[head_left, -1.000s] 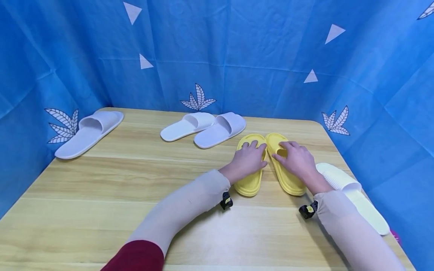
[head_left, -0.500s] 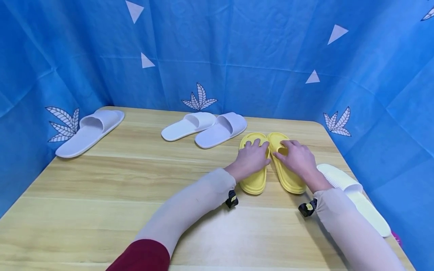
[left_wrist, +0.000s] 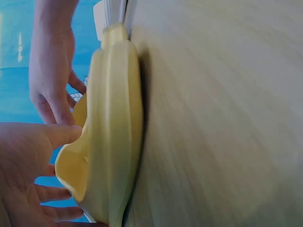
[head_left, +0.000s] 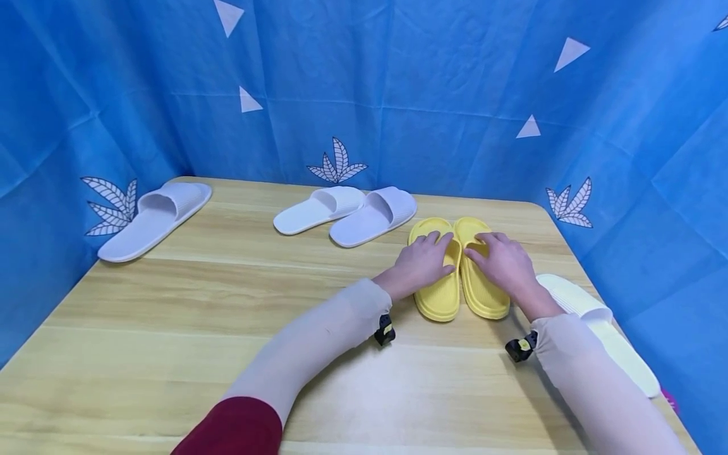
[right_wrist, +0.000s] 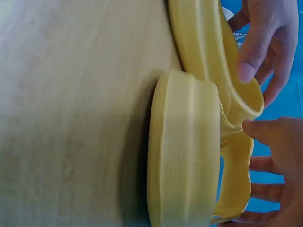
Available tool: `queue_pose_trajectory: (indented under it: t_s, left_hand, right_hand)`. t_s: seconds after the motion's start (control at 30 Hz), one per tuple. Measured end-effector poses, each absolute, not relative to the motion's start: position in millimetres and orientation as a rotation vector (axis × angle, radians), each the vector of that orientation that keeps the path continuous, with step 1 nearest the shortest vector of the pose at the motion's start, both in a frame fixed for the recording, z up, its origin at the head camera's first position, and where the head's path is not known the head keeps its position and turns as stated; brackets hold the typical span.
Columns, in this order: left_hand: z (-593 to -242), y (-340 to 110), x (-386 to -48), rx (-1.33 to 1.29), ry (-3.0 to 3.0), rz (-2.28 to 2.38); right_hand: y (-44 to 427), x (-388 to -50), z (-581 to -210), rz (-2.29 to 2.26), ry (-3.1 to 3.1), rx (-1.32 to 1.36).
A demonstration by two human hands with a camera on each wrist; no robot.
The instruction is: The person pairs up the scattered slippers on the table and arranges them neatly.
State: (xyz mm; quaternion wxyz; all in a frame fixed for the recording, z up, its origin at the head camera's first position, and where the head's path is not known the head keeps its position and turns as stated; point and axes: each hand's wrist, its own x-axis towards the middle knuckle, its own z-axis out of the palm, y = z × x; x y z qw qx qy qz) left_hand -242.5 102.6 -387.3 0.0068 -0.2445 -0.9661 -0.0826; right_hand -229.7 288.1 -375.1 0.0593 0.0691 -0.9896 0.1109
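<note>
Two yellow slide slippers lie side by side on the wooden table, the left slipper (head_left: pixel 440 298) touching the right slipper (head_left: pixel 483 294) along the inner edges, toes pointing away. My left hand (head_left: pixel 418 265) lies over the left slipper's strap with spread fingers. In the left wrist view, the left thumb (left_wrist: pixel 66 135) touches the strap's edge. Over the right slipper's strap rests my right hand (head_left: pixel 506 262), its fingers fairly straight. The right wrist view has the right thumb (right_wrist: pixel 258 130) where the two straps meet. Both hands partly hide the straps in the head view.
A white slipper (head_left: pixel 301 216) and a lavender slipper (head_left: pixel 361 227) touch at the table's back. Another lavender slipper (head_left: pixel 139 237) lies at the left edge. A pale yellow-green slipper (head_left: pixel 620 351) is partly under the right forearm. Blue curtains (head_left: pixel 455 76) surround the table (head_left: pixel 188 328).
The yellow slippers have come together: the left one shifted right, and the right one's heel swung inward until they lie nearly parallel. The left hand has shifted slightly outward on its slipper.
</note>
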Motion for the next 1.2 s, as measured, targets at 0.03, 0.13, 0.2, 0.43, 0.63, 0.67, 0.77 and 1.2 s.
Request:
queue_pose_trajectory:
  t_s: [0.03, 0.13, 0.2, 0.43, 0.63, 0.67, 0.77, 1.2]
  left_hand:
    - [-387, 102, -243, -0.77, -3.022, -0.256]
    - [-387, 103, -245, -0.776, -3.023, -0.262]
    - [-389, 104, -247, -0.771, -3.026, -0.265]
    - [-391, 107, -249, -0.747, -3.033, -0.27]
    - [-391, 110, -250, -0.742, -3.039, -0.243]
    - [-391, 111, -250, -0.74, -3.043, -0.243]
    - [-392, 113, -251, -0.732, -3.046, -0.251]
    - [-387, 120, -250, -0.736, -3.076, -0.214]
  right_hand:
    - [288, -230, -374, 0.344, -2.988, 0.218]
    - [289, -232, -372, 0.356, -2.978, 0.24]
    - [290, -233, -372, 0.357, -2.986, 0.25]
    - [302, -234, -372, 0.301, -2.974, 0.259]
    - [312, -239, -376, 0.267, -2.966, 0.297]
    - [313, -240, -376, 0.268, -2.966, 0.303]
    - [317, -241, -375, 0.271, -2.963, 0.32]
    - [305, -236, -371, 0.398, -2.973, 0.283]
